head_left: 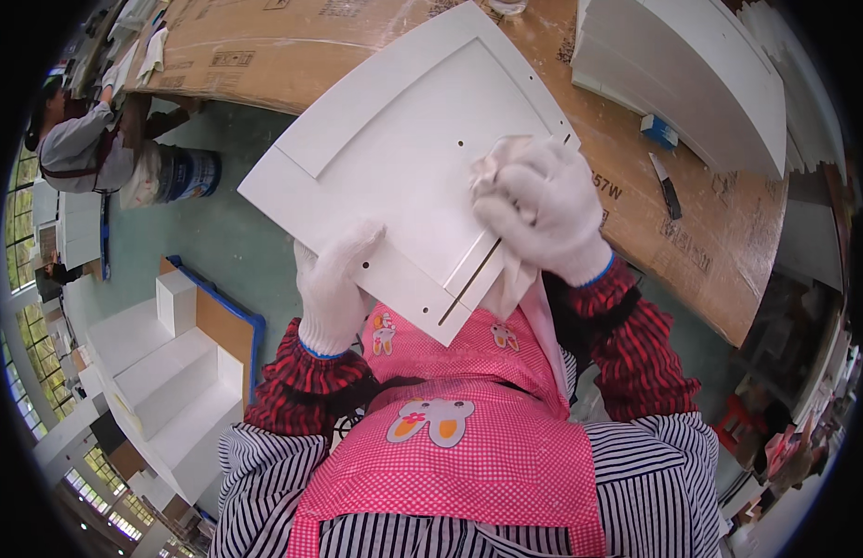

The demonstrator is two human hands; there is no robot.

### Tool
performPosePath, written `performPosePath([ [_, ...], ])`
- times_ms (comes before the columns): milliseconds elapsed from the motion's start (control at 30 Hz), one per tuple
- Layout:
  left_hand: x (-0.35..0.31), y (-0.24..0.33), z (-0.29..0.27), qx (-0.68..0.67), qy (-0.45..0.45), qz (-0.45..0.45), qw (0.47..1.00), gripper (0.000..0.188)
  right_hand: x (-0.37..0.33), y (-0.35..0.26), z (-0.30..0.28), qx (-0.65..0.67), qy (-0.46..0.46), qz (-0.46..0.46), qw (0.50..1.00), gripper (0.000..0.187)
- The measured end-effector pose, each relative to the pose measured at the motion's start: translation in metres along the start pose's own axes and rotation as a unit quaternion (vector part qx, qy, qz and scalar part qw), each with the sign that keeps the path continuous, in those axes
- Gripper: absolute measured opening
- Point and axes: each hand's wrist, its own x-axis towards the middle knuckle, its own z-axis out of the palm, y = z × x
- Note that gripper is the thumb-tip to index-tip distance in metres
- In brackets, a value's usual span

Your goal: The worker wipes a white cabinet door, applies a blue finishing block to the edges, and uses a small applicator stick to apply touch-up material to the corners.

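A white cabinet panel (394, 181) with a recessed frame, small drilled holes and a dark slot near its right edge is tilted in front of me. My left hand (334, 284), in a white glove, grips its lower left edge, thumb on the upper face and the other fingers hidden beneath. In my gloved right hand (550, 209) is a bunched white cloth (510, 290), held against the panel's right side. Part of the cloth sticks out above the fingers, and the rest hangs below the hand. The right hand is slightly blurred.
A cardboard-covered table (692, 270) lies beyond the panel, bearing a black-handled knife (667, 186), a small blue box (659, 132) and white boards (682, 74). White cabinet parts (180, 372) stand on the left. Another person (87, 144) works far left near a dark bucket (191, 174).
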Motion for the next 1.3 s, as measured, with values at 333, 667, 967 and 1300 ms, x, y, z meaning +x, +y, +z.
performPosePath([
  [333, 0.012, -0.001, -0.005, 0.477, -0.045, 0.282, 0.831, 0.044, 0.002, -0.051, 0.001, -0.055, -0.075, -0.053, 0.994, 0.016],
  [667, 0.01, -0.013, 0.008, 0.425, 0.011, 0.251, 0.87, 0.047, 0.007, -0.087, -0.006, -0.025, -0.175, -0.01, 0.984, 0.01],
  [967, 0.023, -0.009, 0.011, 0.459, -0.003, 0.345, 0.819, 0.029, 0.02, -0.097, 0.0, -0.141, -0.135, 0.032, 0.98, 0.013],
  [1300, 0.02, -0.015, 0.011, 0.437, 0.017, 0.272, 0.857, 0.043, 0.015, -0.065, -0.005, -0.104, -0.134, 0.071, 0.983, 0.019],
])
